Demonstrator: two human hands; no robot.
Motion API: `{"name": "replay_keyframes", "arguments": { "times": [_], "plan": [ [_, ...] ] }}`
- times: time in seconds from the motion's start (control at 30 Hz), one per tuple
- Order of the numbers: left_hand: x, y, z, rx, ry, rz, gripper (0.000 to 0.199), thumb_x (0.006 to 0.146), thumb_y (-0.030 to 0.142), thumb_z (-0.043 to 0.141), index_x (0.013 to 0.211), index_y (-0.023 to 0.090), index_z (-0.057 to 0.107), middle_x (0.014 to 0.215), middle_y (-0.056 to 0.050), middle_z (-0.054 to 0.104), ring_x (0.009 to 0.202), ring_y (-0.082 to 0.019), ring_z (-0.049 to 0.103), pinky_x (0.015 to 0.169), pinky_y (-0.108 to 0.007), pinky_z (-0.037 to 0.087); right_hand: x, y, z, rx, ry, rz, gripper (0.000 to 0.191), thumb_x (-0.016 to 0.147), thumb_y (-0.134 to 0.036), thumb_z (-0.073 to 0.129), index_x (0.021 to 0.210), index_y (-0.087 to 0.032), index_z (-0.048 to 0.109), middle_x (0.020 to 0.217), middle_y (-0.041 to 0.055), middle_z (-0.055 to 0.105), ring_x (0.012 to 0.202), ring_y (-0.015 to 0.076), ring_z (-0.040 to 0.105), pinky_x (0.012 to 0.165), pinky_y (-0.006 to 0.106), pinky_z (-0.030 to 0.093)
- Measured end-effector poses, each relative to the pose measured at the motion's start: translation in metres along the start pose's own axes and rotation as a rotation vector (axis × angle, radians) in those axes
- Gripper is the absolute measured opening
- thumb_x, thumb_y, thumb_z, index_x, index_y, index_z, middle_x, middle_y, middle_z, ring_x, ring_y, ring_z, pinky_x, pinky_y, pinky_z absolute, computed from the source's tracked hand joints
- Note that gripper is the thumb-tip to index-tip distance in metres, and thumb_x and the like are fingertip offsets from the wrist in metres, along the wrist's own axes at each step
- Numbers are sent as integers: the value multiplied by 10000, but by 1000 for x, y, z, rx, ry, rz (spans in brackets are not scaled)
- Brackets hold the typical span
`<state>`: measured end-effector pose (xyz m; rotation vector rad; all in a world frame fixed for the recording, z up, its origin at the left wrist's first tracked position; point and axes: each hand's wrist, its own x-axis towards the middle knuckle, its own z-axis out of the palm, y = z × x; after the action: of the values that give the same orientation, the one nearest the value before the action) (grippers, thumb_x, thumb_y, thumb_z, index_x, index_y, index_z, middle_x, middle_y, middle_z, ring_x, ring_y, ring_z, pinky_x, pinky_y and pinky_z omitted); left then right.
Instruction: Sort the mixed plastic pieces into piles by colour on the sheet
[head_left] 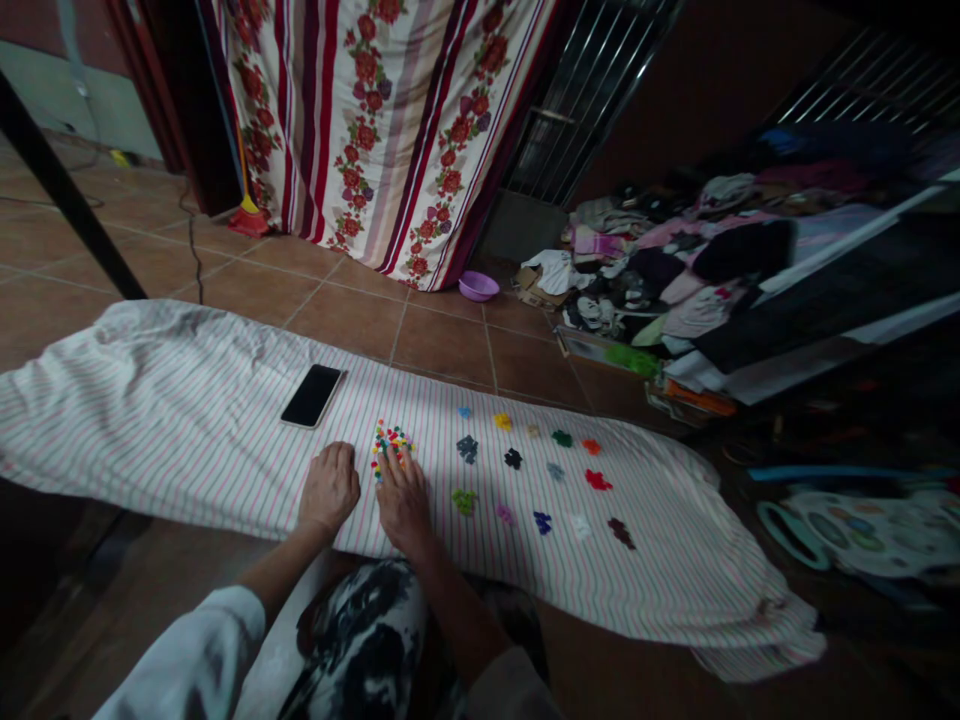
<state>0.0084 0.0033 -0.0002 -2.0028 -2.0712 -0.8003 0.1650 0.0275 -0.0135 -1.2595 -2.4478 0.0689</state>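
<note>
A mixed pile of small multicoloured pieces (392, 436) lies on the striped cloth (225, 420) in front of me. My right hand (403, 495) rests over the pile's near side, fingers extended and touching the pieces; whether any sits under the fingertips is hidden. Just left of the pile, my left hand (330, 485) lies on the cloth with its fingers stretched out and holds nothing visible. To the right are several small heaps sorted by colour, among them a lime green heap (464, 501), a dark grey heap (467, 449), a yellow heap (502, 421) and a brown heap (621, 533).
A phone (313, 396) with a dark screen lies left of the pile. Beyond the cloth are a tiled floor, a purple basin (478, 286), a red broom (249, 216) and a floral curtain (375, 120). Heaped clothes (660, 250) fill the right side.
</note>
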Motion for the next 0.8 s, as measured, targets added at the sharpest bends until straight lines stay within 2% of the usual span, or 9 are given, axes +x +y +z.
{"name": "replay_keyframes", "arguments": {
  "times": [0.27, 0.47, 0.7, 0.8],
  "plan": [
    [1, 2, -3, 0, -22, -13, 234, 841, 152, 407, 1039, 133, 530, 1011, -140, 597, 987, -277, 541, 828, -414, 441, -11, -3, 0, 24, 10, -17, 496, 953, -237, 429, 1434, -118, 430, 1518, 94, 394, 1442, 267, 252, 1149, 443, 276],
    [1, 2, -4, 17, -53, -21, 210, 848, 153, 412, 1015, 130, 538, 1006, -138, 599, 993, -274, 539, 842, -408, 438, -3, -2, 1, 40, 0, -19, 506, 960, -266, 417, 1434, -90, 426, 1512, 120, 397, 1427, 268, 285, 1144, 437, 286],
    [2, 3, -4, 43, -53, -27, 196, 849, 149, 419, 996, 141, 548, 1035, -140, 599, 1006, -271, 547, 848, -405, 433, 3, -1, -1, 57, 20, -57, 497, 969, -289, 398, 1448, -158, 411, 1519, 101, 390, 1427, 258, 281, 1132, 460, 273],
    [1, 3, -2, 44, -43, -27, 204, 849, 151, 420, 1008, 140, 548, 1057, -144, 599, 1019, -273, 545, 850, -404, 433, 8, 3, 2, 89, 90, -73, 445, 973, -259, 377, 1400, -183, 476, 1474, 92, 457, 1398, 247, 326, 1119, 469, 279]
  ]
}}
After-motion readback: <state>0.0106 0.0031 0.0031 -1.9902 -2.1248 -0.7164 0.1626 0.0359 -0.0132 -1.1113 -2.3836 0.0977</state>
